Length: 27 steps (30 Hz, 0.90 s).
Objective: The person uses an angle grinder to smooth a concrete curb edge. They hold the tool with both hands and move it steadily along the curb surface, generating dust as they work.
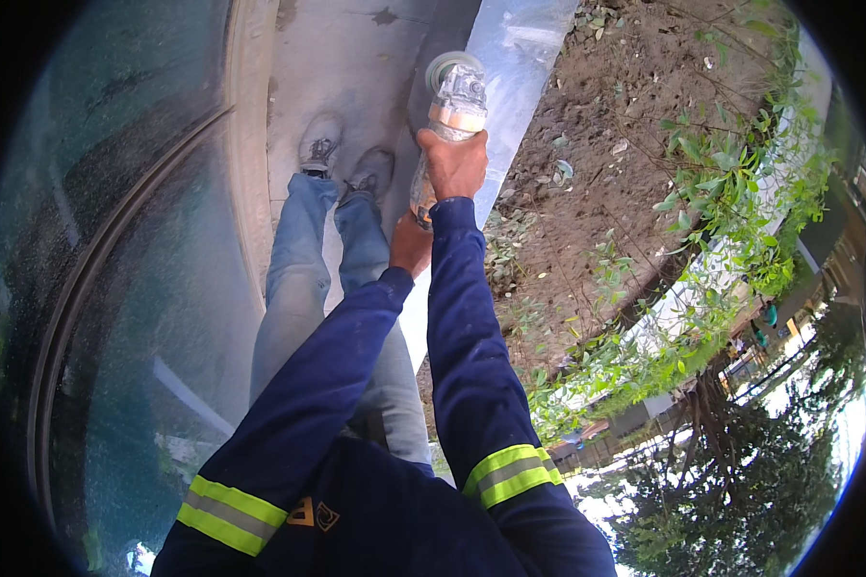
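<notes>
A dusty angle grinder (458, 108) with an orange band reaches away from me, gripped by both hands. Its round disc (452, 69) lies at the far end, over the inner edge of a pale ledge (522, 58); whether it touches the surface I cannot tell. My right hand (455, 163) is wrapped round the body just behind the orange band. Nearer to me, my left hand (412, 244) is closed round the rear end of the grinder, partly hidden by my right sleeve.
Glass panels (154, 279) in a frame rise on the left. My shoes (320, 142) stand on a dusty concrete walkway (342, 58) between the glass and the ledge. Right of the ledge lies a soil bed (597, 173) with leafy plants (717, 178) and a pale outer kerb.
</notes>
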Available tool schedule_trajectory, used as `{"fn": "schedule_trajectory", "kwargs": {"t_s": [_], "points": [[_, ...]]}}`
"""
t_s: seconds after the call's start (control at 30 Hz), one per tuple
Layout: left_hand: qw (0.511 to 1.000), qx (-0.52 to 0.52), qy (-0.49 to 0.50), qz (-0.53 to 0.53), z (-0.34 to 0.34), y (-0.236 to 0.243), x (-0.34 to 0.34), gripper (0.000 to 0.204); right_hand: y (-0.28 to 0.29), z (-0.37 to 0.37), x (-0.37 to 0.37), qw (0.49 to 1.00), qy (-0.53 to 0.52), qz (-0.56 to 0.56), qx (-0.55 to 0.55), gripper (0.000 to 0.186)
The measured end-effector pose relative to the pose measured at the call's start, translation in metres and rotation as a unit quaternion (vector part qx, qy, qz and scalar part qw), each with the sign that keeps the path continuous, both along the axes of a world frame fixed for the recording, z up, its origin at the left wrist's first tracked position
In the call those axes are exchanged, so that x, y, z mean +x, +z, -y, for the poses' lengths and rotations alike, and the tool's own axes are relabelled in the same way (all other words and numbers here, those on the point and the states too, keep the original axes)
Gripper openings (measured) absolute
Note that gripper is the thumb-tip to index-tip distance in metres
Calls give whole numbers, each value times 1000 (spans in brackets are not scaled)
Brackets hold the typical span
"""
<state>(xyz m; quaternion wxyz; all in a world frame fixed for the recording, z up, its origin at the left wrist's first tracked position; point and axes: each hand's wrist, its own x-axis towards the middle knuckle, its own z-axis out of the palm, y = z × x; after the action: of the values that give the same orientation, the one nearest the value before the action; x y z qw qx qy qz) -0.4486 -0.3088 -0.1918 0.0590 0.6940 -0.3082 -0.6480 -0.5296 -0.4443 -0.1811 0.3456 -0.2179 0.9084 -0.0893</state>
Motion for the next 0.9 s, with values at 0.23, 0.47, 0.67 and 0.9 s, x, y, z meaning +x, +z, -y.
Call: {"fn": "schedule_trajectory", "kwargs": {"t_s": [0.23,0.47,0.67,0.9], "points": [[999,40,17,5,-27,5,12,58,1,-30,11,1000,-16,19,-5,78],[999,-35,6,-21,-17,-21,18,61,3,-2,14,1000,-2,8,-6,78],[999,35,1,-6,-10,-1,-2,59,0,-15,-6,1000,-22,3,-15,78],[994,54,85,-37,-38,6,15,56,6,-33,17,1000,-8,26,9,75]]}}
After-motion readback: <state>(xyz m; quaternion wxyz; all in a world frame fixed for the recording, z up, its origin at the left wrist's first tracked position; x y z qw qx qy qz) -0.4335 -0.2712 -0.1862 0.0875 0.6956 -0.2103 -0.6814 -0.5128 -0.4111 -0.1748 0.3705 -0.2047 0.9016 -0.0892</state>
